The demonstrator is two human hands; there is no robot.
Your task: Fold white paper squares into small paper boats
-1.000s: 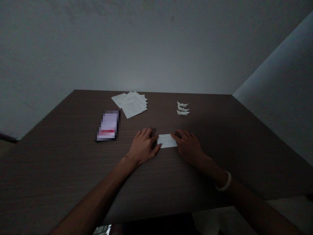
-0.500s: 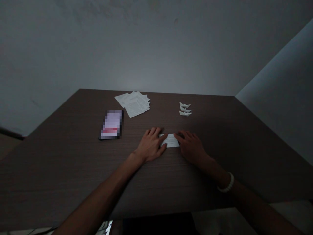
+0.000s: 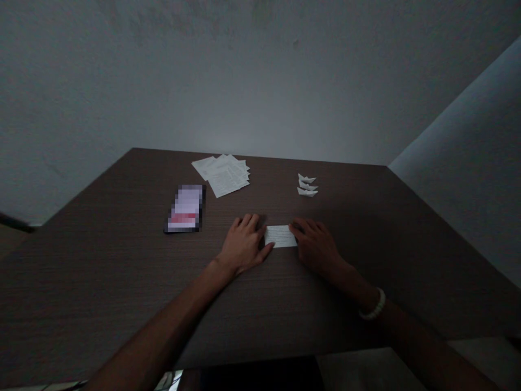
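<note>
Your paper rectangle [image 3: 280, 237] lies flat on the bench [image 3: 252, 309], directly between your two hands, printed or ruled lines facing up. Left hand [image 3: 242, 245]: thumb and index finger spread apart, tips at the paper's left end, other fingers reaching forward on the bench. Right hand [image 3: 318, 244]: fingers over the paper's right end; can't tell whether it's pinching or just pressing, the hand hides the contact. Progress, my read: three pieces done, this one early. The finished ones are the small paper boats [image 3: 308, 186], lined up beyond your right hand, well clear of it. The piece between your hands has no boat shape yet; it may already be folded over, but I can't make out layers. So its shaping is mostly left. Loose sheets [image 3: 223, 175] lie fanned and overlapping beyond your left hand, flat, no boat shaping visible; exact count unclear. Phone [image 3: 186, 209] is left of your left hand, apart from it, screen lit but pixelated. Pale bracelet [image 3: 374, 307] on your right wrist, off the paper.
</note>
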